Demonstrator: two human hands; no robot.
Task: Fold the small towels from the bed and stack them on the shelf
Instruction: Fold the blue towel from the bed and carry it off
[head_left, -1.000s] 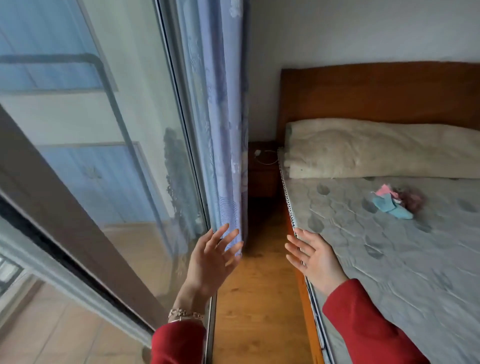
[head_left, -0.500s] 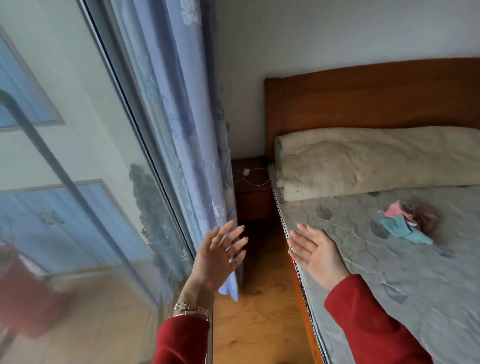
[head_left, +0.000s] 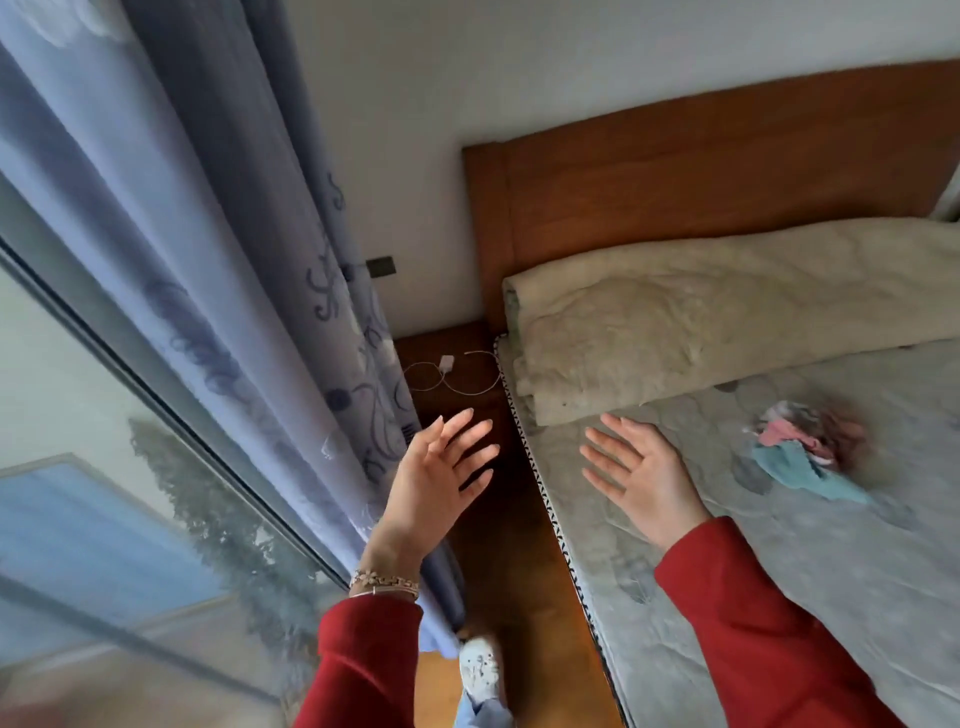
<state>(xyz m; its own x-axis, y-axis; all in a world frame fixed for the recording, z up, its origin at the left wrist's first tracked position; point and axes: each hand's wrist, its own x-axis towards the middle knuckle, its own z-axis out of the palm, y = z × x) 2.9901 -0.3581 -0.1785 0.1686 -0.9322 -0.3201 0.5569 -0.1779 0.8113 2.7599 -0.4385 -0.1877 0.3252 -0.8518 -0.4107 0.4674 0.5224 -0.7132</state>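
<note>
Both hands up and empty, walking in alongside the bed. Left hand at 9 o'clock of the right, hovering over the dark gap between curtain and mattress edge, fingers straight and spread apart, holding nothing. Right hand out over the near corner of the mattress, palm turned inward, fingers likewise fanned apart, nothing in them.

Small towels lying in a loose crumpled heap on the mattress at 3 o'clock of the right hand, well apart from it, just below the rolled cream quilt. Blue cloth lowest and nearest, pink above it, a darker reddish piece at the far side, blurred, so no telling how many pieces.

Likely light, limp and soft to handle: no stiffness, no breakage risk, but apt to sag and drag a neighbour along when lifted. Best taken by pinching a free corner or edge of the blue one, then shaken out flat on the mattress for folding.

Bedside cabinet at 12 o'clock of the left hand, a white charger cable coiled on it. Shelf not in view. Folding not yet begun.
</note>
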